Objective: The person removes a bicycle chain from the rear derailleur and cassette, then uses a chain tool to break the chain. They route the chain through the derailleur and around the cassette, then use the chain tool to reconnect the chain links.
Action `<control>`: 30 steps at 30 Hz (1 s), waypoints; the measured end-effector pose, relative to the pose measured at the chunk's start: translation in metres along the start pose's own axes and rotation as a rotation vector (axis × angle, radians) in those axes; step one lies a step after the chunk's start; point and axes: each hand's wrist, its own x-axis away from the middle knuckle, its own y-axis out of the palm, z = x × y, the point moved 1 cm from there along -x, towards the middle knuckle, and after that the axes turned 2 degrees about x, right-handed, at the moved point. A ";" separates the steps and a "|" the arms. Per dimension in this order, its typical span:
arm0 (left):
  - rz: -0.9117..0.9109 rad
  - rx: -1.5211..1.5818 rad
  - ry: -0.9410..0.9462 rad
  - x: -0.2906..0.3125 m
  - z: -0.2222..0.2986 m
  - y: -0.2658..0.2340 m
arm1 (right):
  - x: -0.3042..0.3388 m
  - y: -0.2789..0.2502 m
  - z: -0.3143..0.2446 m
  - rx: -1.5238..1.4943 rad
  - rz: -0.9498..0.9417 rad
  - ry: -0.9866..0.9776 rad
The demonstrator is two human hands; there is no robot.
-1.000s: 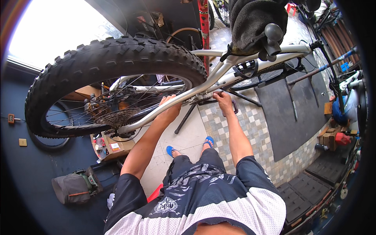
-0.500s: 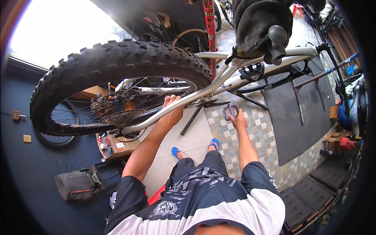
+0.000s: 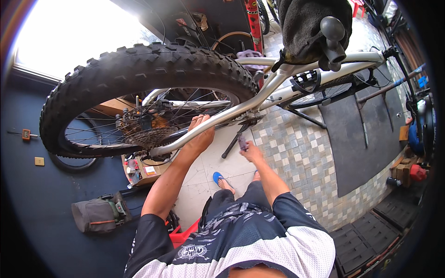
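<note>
A silver bicycle [image 3: 269, 90] with a wide knobby rear tyre [image 3: 148, 69] is held up before me. My left hand [image 3: 200, 139] is at the frame's rear tube [image 3: 227, 116], with fingers curled past its far side. The tube covers part of that hand. Close by are the spokes, and the rear sprockets [image 3: 150, 137] lie to the left. My right hand [image 3: 251, 153] grips a purple-grey pedal [image 3: 242, 142], seen nearly edge-on, below the crank area. The fingers on the pedal are closed and slightly blurred.
A dark cloth cover [image 3: 308, 32] with a round-knobbed lever [image 3: 332, 28] hangs over the frame. A red post [image 3: 254, 25] stands behind. An open cardboard box [image 3: 150, 170] sits below the wheel. On the tiled floor lies a dark mat [image 3: 357, 139]; black crates [image 3: 368, 236] stand right.
My right hand has brought the pedal left and nearer to me, and the pedal has turned from flat to edge-on. My left hand stays at the tube. The view has shifted slightly.
</note>
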 end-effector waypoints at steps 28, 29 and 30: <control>0.045 0.339 -0.052 0.109 0.051 -0.037 | 0.141 -0.116 -0.065 -1.197 -0.120 -0.101; -0.035 0.391 -0.075 0.139 0.057 -0.029 | 0.141 -0.105 -0.045 -1.458 -0.164 -0.065; -0.116 0.434 -0.104 0.170 0.058 -0.018 | 0.138 -0.087 -0.029 -1.566 0.012 0.034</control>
